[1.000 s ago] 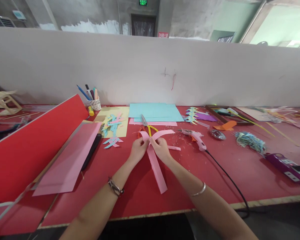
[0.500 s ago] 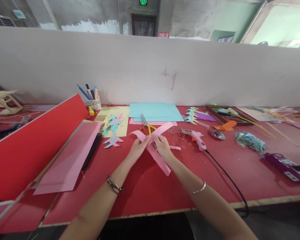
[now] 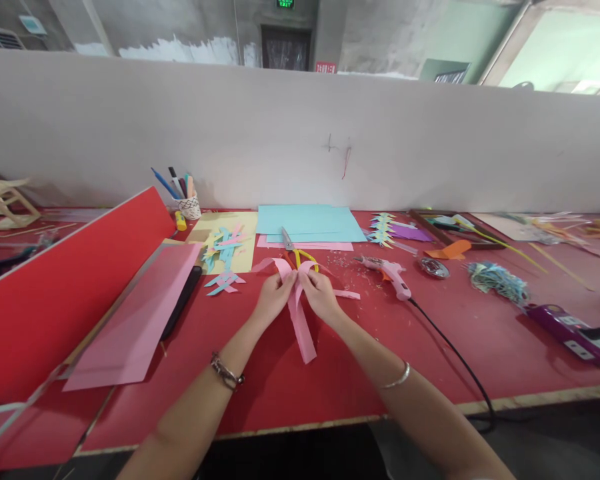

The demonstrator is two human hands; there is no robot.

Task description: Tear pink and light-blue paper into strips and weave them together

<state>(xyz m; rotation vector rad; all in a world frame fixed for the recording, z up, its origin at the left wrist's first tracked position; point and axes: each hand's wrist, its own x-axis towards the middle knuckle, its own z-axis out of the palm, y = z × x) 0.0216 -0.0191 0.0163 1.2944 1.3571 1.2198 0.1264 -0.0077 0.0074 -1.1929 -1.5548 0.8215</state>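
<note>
My left hand [image 3: 275, 293] and my right hand [image 3: 320, 293] are close together over the middle of the table, thumbs on top. Both pinch pink paper strips [image 3: 303, 333]. One end hangs down toward me between the hands, and other ends curl outward above the fingers. How the strips join is hidden by my fingers. Just beyond the hands lie scissors [image 3: 291, 244] with yellow handles, partly covered. Another pink strip [image 3: 347, 294] rests on the table to the right of my right hand.
A pink glue gun [image 3: 393, 273] with a black cable lies at right, near a purple power strip [image 3: 573, 333]. Blue sheets [image 3: 310, 223] lie at the back. To the left are woven paper pieces [image 3: 225, 247], a pen cup [image 3: 187, 205] and a leaning red board [image 3: 80, 287].
The upper strip ends have bent over and down from a flatter crossed shape. The lower end has swung left and now hangs nearly straight toward me. Both hands keep their grip.
</note>
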